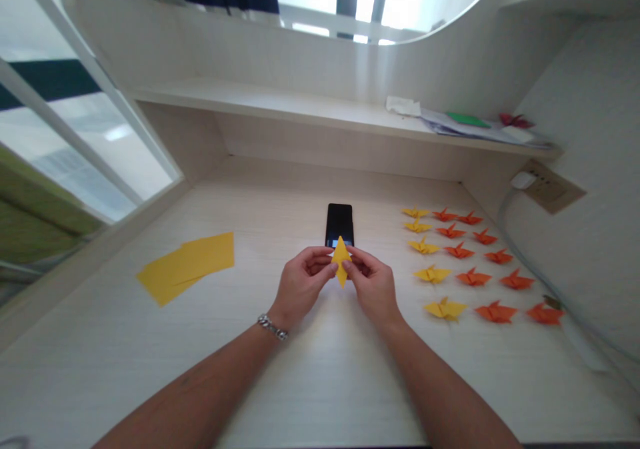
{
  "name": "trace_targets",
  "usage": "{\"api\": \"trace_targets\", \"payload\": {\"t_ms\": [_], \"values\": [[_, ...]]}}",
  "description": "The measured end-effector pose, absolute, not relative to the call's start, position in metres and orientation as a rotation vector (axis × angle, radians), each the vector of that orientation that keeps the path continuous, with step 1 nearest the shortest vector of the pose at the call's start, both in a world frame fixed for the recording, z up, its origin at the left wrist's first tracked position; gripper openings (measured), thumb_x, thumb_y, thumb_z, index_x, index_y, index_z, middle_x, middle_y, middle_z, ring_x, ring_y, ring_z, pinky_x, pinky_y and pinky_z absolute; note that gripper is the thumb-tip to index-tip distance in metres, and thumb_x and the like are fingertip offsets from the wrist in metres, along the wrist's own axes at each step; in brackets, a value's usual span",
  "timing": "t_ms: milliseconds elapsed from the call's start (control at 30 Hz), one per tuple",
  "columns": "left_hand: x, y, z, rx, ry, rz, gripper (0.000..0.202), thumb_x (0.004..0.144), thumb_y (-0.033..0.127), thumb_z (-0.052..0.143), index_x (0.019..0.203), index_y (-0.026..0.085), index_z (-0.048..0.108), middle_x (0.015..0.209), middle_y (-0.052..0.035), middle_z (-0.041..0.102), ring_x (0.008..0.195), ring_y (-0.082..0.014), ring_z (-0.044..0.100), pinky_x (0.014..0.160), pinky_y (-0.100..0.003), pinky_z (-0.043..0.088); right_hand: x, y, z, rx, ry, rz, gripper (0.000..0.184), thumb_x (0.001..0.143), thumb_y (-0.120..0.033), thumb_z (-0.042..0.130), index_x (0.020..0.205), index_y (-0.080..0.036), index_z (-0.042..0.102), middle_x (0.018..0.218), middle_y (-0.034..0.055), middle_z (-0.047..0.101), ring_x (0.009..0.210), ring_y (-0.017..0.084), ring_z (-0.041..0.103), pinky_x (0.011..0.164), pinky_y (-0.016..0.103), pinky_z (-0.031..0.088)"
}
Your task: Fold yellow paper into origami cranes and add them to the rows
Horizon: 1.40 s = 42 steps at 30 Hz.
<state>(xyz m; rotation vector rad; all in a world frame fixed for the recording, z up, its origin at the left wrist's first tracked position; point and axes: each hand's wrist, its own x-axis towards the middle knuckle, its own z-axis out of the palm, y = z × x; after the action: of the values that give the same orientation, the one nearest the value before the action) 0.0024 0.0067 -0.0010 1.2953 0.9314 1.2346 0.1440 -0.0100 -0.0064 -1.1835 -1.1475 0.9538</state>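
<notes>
Both my hands meet over the middle of the white desk [310, 382]. Between them is a small folded yellow paper [341, 260], a narrow diamond shape standing on its point. My left hand [301, 285] pinches its left side with thumb and fingers closed. My right hand [373, 287] pinches its right side the same way. A metal bracelet [273, 327] sits on my left wrist. Just behind the paper a black phone [340, 224] lies flat on the desk.
Yellow paper sheets [187, 266] lie to the left. To the right stand rows of finished origami cranes, yellow cranes [431, 262] and orange-red cranes [480, 262]. A shelf [300, 106] above holds papers [465, 126]. A wall socket [547, 186] with cable is at right.
</notes>
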Motion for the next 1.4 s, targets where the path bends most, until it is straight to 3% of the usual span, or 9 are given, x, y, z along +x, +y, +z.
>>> {"api": "trace_targets", "payload": {"t_ms": [233,433,667,800,1100,1400], "values": [[0.002,0.007,-0.001,1.319,0.932,1.248,0.028,0.072,0.024,0.069,0.097,0.015,0.063,0.091,-0.0063,0.070,0.079,-0.0165,0.067,0.073,-0.030,0.056,0.143,-0.011,-0.005,-1.141,-1.099,0.970,0.032,0.073,-0.028,0.066,0.104,-0.021,0.068,0.089,0.0043,0.069,0.072,0.017,0.064,0.066,0.034,0.057],[0.000,0.009,-0.005,1.370,1.013,1.235,0.018,0.070,0.025,0.070,0.084,0.015,0.066,0.082,-0.0050,0.070,0.073,-0.0166,0.066,0.070,-0.029,0.055,0.143,-0.010,-0.003,-1.141,-1.061,0.994,0.027,0.069,-0.031,0.069,0.094,-0.019,0.069,0.083,0.0041,0.069,0.064,0.016,0.063,0.055,0.030,0.058],[-0.001,0.009,0.002,1.392,1.055,1.216,0.013,0.068,0.023,0.069,0.078,0.016,0.070,0.081,-0.0045,0.071,0.075,-0.0189,0.067,0.075,-0.031,0.054,0.147,-0.008,-0.001,-1.089,-0.998,1.194,0.027,0.073,-0.040,0.065,0.077,-0.014,0.067,0.071,0.0044,0.067,0.065,0.018,0.064,0.059,0.032,0.057],[-0.001,0.008,0.006,1.332,1.030,1.197,0.010,0.068,0.022,0.067,0.075,0.015,0.069,0.078,-0.0047,0.071,0.074,-0.0197,0.066,0.073,-0.033,0.055,0.148,-0.005,-0.004,-1.122,-0.949,1.231,0.023,0.061,-0.031,0.075,0.074,-0.014,0.065,0.067,0.0018,0.066,0.061,0.017,0.063,0.063,0.034,0.056],[0.000,0.011,-0.003,1.246,0.984,1.190,0.026,0.064,0.024,0.074,0.081,0.015,0.056,0.074,-0.0006,0.065,0.069,-0.0126,0.063,0.066,-0.024,0.053,0.145,-0.005,-0.012,-1.097,-1.016,1.196,0.020,0.061,-0.022,0.073,0.072,-0.016,0.056,0.063,-0.0020,0.061,0.058,0.012,0.060,0.055,0.025,0.051],[0.000,0.010,-0.002,1.247,0.992,1.161,0.032,0.064,0.028,0.075,0.087,0.015,0.057,0.074,-0.0020,0.067,0.070,-0.0154,0.065,0.068,-0.028,0.054,0.142,-0.006,-0.011,-1.108,-1.036,1.138,0.025,0.065,-0.025,0.070,0.073,-0.020,0.047,0.060,-0.0049,0.056,0.054,0.012,0.055,0.053,0.025,0.049]]}}
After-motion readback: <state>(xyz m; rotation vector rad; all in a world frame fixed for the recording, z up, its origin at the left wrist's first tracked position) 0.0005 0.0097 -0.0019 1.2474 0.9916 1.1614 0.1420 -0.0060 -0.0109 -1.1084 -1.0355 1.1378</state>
